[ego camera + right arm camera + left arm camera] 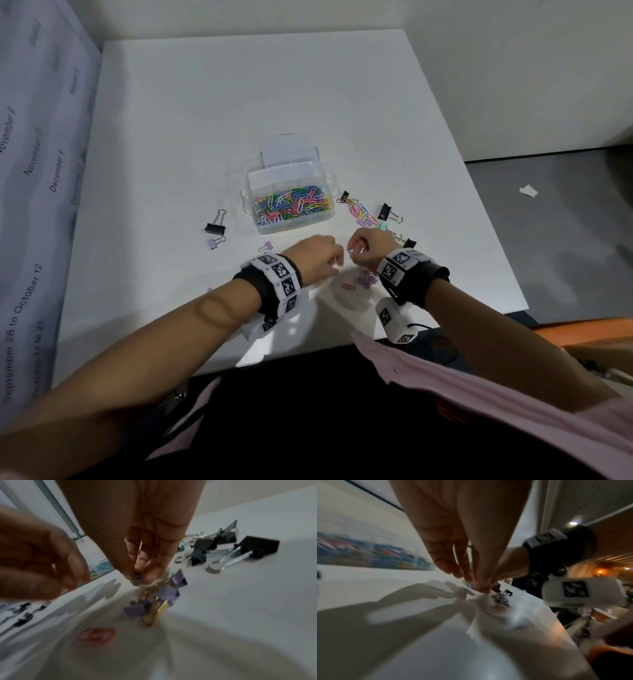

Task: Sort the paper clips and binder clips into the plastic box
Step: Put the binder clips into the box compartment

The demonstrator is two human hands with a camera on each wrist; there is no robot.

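The clear plastic box [291,224] stands mid-table, its front compartment full of coloured paper clips [291,205]. Just in front of it my two hands meet above the table. My right hand [352,251] pinches a small bluish-purple clip [137,579] between thumb and fingertips [150,573]. My left hand [337,263] hovers beside it with its fingertips drawn together [481,588]; blur hides whether they grip anything. Below the hands lie a few purple binder clips [164,595] and a pink paper clip [96,635].
A loose pile of paper clips [359,212], black binder clips [388,212] and a mint clip [383,226] lie right of the box. A black binder clip [215,226] and purple ones [215,242] lie left. The table's near edge [308,356] is close behind my wrists.
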